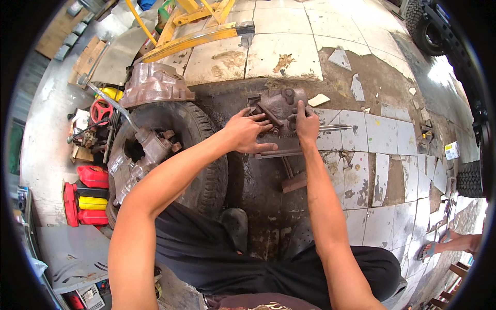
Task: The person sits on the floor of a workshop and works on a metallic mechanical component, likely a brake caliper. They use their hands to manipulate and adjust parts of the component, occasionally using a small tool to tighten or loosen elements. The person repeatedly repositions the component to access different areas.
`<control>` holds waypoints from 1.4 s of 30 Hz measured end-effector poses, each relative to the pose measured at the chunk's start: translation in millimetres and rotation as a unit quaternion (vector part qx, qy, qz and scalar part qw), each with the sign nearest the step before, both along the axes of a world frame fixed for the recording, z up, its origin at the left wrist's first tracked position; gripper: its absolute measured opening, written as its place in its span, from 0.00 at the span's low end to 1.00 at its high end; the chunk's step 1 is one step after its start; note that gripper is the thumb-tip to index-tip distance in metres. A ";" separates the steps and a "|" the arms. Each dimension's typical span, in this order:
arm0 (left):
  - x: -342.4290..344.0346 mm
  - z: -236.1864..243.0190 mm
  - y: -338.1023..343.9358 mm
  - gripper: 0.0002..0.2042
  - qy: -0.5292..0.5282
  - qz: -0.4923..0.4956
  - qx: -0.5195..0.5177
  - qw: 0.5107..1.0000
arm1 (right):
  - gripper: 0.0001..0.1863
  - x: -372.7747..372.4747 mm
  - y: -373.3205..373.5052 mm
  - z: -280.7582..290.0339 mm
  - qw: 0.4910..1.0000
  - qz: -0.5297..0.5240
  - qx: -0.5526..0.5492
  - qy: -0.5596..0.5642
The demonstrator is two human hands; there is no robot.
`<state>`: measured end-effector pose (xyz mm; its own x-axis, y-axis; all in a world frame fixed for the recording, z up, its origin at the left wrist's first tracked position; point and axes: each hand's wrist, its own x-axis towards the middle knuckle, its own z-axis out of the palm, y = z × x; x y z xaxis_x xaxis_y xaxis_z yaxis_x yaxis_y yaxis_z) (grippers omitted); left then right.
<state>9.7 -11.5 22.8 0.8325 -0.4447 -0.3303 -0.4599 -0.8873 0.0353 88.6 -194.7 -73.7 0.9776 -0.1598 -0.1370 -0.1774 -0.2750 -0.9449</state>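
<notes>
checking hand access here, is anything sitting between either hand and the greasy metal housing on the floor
Nothing visible. The left hand and the right hand both already rest on the metal housing, one on each side, with no object between them and it.

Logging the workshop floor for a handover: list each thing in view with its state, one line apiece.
Rusty cast-metal gear housing: resting on the oily floor, both hands on it.
Left hand: fingers spread over the housing's left side.
Right hand: gripping the housing's right edge.
Black rubber tyre: lying flat, greasy metal assembly resting in it.
Pale floor tiles: cracked, some missing.
</notes>
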 end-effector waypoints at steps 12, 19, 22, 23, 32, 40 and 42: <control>-19.2 9.1 22.2 0.38 -0.095 -0.076 -0.027 0.992 | 0.29 -9.2 -2.8 22.8 0.996 0.055 0.069 0.013; -29.3 -29.9 47.3 0.22 -0.062 0.256 -0.306 0.915 | 0.29 -6.3 6.3 11.9 0.999 0.032 0.025 -0.001; -25.1 -44.6 28.0 0.18 -0.130 0.387 -0.393 0.824 | 0.29 -1.0 4.1 10.4 1.000 0.025 0.017 -0.006; -22.3 -45.4 21.5 0.17 -0.142 0.410 -0.404 0.805 | 0.28 0.5 3.6 7.7 1.000 0.020 0.001 -0.009; -26.5 -51.3 -13.3 0.20 -0.168 0.541 -0.391 0.725 | 0.27 -6.5 5.2 7.7 0.999 -0.001 -0.029 -0.024; -14.3 -73.6 -16.7 0.20 -0.260 0.520 -0.373 0.723 | 0.26 -11.5 4.6 12.1 1.000 0.004 -0.019 -0.023; -11.6 -72.6 -16.0 0.21 -0.251 0.544 -0.407 0.689 | 0.26 -10.7 8.1 11.4 0.999 -0.007 -0.016 -0.037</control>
<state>-1.8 -27.5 -49.8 0.7380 0.6655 0.1111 0.3265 -0.4964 0.8043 77.9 -186.7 -62.3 0.9826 -0.1757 -0.0596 -0.1115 -0.3027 -0.9466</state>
